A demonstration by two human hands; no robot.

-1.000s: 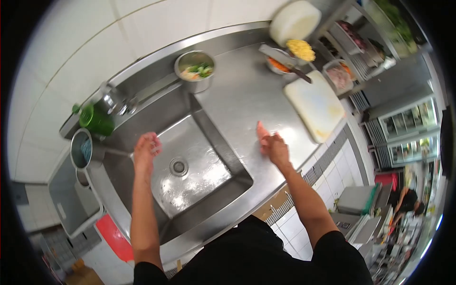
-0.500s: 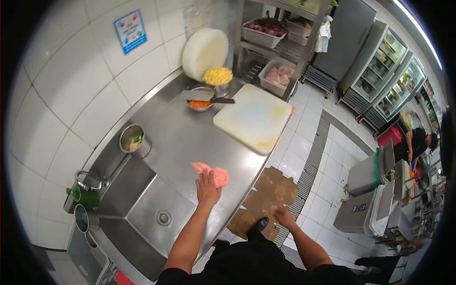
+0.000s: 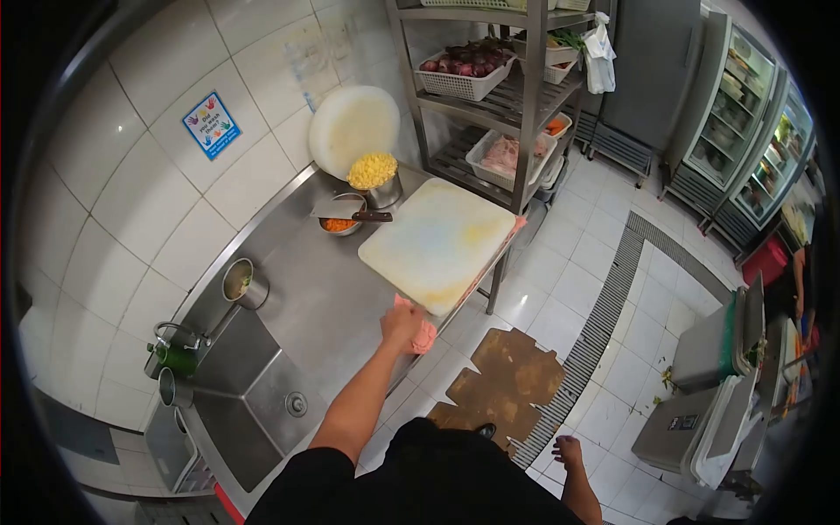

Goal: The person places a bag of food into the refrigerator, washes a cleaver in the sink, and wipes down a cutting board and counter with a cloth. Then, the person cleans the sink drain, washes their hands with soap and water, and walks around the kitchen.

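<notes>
My left hand (image 3: 402,322) is closed on a pink cloth (image 3: 423,336) at the front edge of the steel counter (image 3: 302,289), just below the near corner of the white cutting board (image 3: 442,241). Part of the cloth sticks out above the hand and part lies beside it. My right hand (image 3: 567,450) hangs over the floor at the lower right, fingers loosely bent and a little apart, with nothing in it. Behind the board, a cleaver (image 3: 350,211) rests across a bowl of chopped orange food (image 3: 338,226), beside a pot of yellow pieces (image 3: 374,171).
A sink (image 3: 262,411) and a metal pot (image 3: 245,284) are at the left. A rack (image 3: 534,96) with baskets stands behind the board. Grey bins (image 3: 691,429) are at the right, near a partly visible person (image 3: 799,280). Flattened cardboard (image 3: 507,381) lies on the floor.
The cloth has passed from my right hand to my left, which has moved it along the counter toward the board's near corner. My right hand has dropped away, and the view has swung right.
</notes>
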